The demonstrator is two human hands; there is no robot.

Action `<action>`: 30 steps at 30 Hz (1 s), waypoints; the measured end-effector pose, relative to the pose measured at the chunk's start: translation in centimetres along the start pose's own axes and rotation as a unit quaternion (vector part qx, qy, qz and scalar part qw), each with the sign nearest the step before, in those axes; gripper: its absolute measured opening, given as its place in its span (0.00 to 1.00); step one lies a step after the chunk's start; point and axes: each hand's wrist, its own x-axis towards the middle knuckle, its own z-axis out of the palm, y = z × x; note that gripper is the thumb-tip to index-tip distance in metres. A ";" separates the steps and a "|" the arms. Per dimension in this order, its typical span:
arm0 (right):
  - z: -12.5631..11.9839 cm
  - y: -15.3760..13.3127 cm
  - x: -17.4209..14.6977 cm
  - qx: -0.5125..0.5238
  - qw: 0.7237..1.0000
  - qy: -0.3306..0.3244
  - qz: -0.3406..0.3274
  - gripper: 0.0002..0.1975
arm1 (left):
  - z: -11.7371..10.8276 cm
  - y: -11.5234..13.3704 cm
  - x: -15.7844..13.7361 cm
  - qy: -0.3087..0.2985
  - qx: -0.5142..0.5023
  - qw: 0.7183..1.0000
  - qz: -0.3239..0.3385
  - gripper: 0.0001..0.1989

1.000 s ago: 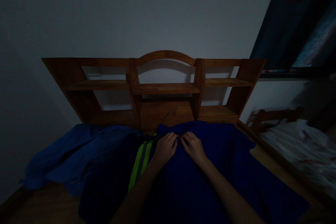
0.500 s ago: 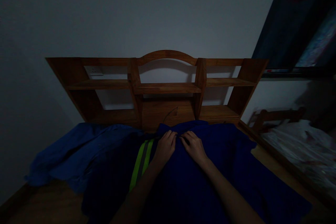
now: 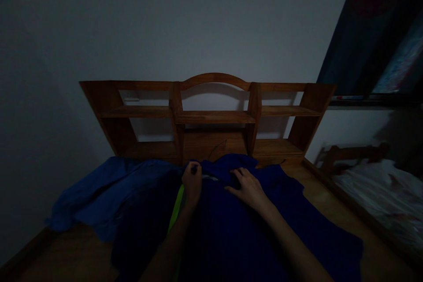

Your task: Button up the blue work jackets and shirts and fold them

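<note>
A dark blue shirt (image 3: pixel 228 224) is spread out in front of me, its upper edge bunched near the headboard. My left hand (image 3: pixel 192 183) is closed on a fold of that edge, left of the middle. A small pale patch (image 3: pixel 210 178) shows at the neck of the shirt between my hands. My right hand (image 3: pixel 247 188) rests on the cloth to the right, thumb and fingers apart. A yellow-green reflective stripe (image 3: pixel 176 208) runs down beside my left forearm; which garment it belongs to is hard to tell in the dim light.
Behind the cloth stands a wooden headboard with shelves (image 3: pixel 214 117) against a pale wall (image 3: pixel 211 22). A lighter blue garment (image 3: pixel 109 194) lies at the left on the wooden bed boards (image 3: pixel 72 257). White plastic sheeting (image 3: pixel 380 194) sits at the right beyond a wooden rail.
My hands have moved apart; the left went left and closed on the shirt's edge, the right slightly right with fingers spreading. The upper edge is now rumpled. The view has shifted slightly.
</note>
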 end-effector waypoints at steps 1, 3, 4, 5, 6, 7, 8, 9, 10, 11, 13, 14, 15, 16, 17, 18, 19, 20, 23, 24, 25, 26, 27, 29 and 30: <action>0.0 0.0 -0.3 0.005 1.000 -0.012 -0.006 0.22 | -0.1 -0.1 0.0 -0.001 0.019 1.000 0.001 0.05; 0.4 0.1 -0.9 0.030 0.999 -0.023 -0.002 0.17 | -0.2 0.3 -0.3 0.003 0.065 0.998 0.027 0.05; 0.8 0.3 -1.2 0.049 0.999 -0.023 0.005 0.14 | -0.3 0.8 -0.6 0.008 0.086 0.995 0.047 0.06; 1.2 0.5 -1.4 0.070 0.997 -0.018 0.015 0.13 | -0.4 1.5 -0.9 0.012 0.103 0.992 0.072 0.08; 1.5 0.7 -1.6 0.093 0.995 -0.012 0.025 0.12 | -0.5 2.2 -1.2 0.009 0.114 0.988 0.100 0.11; 1.8 0.9 -1.8 0.116 0.993 -0.007 0.033 0.12 | -0.5 3.0 -1.6 -0.004 0.116 0.984 0.133 0.13; 1.9 1.2 -1.9 0.141 0.989 -0.005 0.038 0.11 | -0.6 3.8 -2.0 -0.028 0.111 0.979 0.169 0.15; 1.8 1.4 -1.9 0.166 0.985 -0.006 0.041 0.11 | -0.5 4.5 -2.4 -0.063 0.101 0.971 0.207 0.16; 1.7 1.7 -1.9 0.189 0.981 -0.011 0.043 0.12 | -0.4 5.0 -2.8 -0.107 0.088 0.960 0.245 0.17; 1.5 1.9 -1.8 0.209 0.977 -0.017 0.044 0.13 | -0.3 5.5 -3.2 -0.153 0.075 0.945 0.279 0.18; 1.0 2.4 -1.8 0.233 0.971 -0.027 0.043 0.17 | 0.1 5.8 -3.9 -0.231 0.060 0.915 0.325 0.19; 0.9 2.6 -1.7 0.235 0.971 -0.029 0.040 0.18 | 0.4 5.7 -4.2 -0.257 0.059 0.903 0.338 0.18; 0.9 2.8 -1.7 0.231 0.972 -0.027 0.036 0.20 | 0.7 5.5 -4.4 -0.276 0.061 0.895 0.345 0.17; 1.0 2.9 -1.8 0.221 0.974 -0.023 0.033 0.21 | 1.0 5.2 -4.5 -0.289 0.066 0.889 0.350 0.15; 1.2 3.0 -1.8 0.209 0.977 -0.020 0.029 0.21 | 1.3 4.9 -4.6 -0.299 0.073 0.884 0.352 0.12; 1.4 3.1 -1.8 0.195 0.980 -0.017 0.027 0.20 | 1.5 4.6 -4.6 -0.308 0.081 0.879 0.353 0.10; 1.7 3.2 -1.8 0.182 0.983 -0.013 0.026 0.19 | 1.7 4.3 -4.6 -0.316 0.088 0.875 0.355 0.08; 2.0 3.2 -1.9 0.169 0.985 -0.009 0.027 0.18 | 1.8 4.0 -4.6 -0.322 0.095 0.872 0.357 0.07; 2.3 3.0 -1.9 0.143 0.989 0.012 0.033 0.14 | 1.9 3.6 -4.5 -0.313 0.108 0.875 0.354 0.08; 2.2 2.9 -1.9 0.140 0.989 0.021 0.034 0.13 | 1.9 3.6 -4.5 -0.306 0.109 0.880 0.347 0.09; 2.1 2.8 -1.9 0.139 0.989 0.030 0.035 0.12 | 1.8 3.6 -4.5 -0.297 0.108 0.887 0.338 0.10; 2.0 2.7 -1.9 0.139 0.989 0.037 0.035 0.11 | 1.8 3.6 -4.5 -0.290 0.106 0.893 0.327 0.10; 1.8 2.6 -1.9 0.139 0.989 0.044 0.036 0.10 | 1.7 3.6 -4.5 -0.285 0.102 0.898 0.319 0.10; 1.6 2.3 -1.9 0.141 0.988 0.052 0.034 0.10 | 1.7 3.6 -4.5 -0.284 0.094 0.902 0.311 0.11; 1.5 2.2 -1.9 0.143 0.988 0.053 0.033 0.10 | 1.7 3.7 -4.6 -0.284 0.090 0.902 0.311 0.12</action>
